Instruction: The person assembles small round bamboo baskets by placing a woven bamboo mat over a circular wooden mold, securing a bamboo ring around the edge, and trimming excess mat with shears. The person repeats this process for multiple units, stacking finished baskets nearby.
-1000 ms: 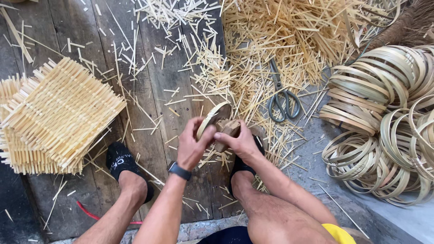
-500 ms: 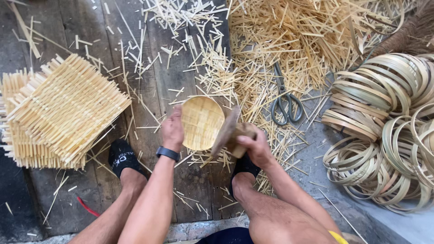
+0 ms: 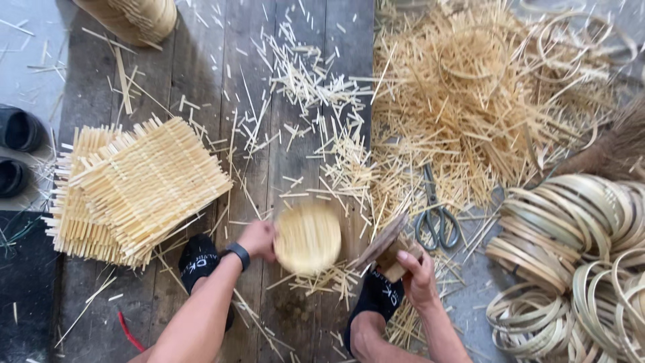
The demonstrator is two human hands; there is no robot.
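Observation:
My left hand point(image 3: 257, 238) grips the left edge of a small round woven bamboo basket point(image 3: 308, 236), blurred with motion, held low over the wooden floor. A black watch sits on that wrist. My right hand point(image 3: 416, 272) holds a wooden block-like tool point(image 3: 388, 249) to the right of the basket. Both hands hover between my two feet in black sandals point(image 3: 196, 261).
A stack of square woven bamboo mats point(image 3: 134, 185) lies at the left. Scissors point(image 3: 435, 218) rest right of the tool, beside a large heap of bamboo trimmings point(image 3: 484, 101). Coiled bamboo rings point(image 3: 578, 255) pile at the right. Dark shoes point(image 3: 17, 148) sit at the far left.
The two hands have come apart. The left hand has swung the round basket out flat to the left, and the right hand keeps the wooden tool. The view has tilted forward.

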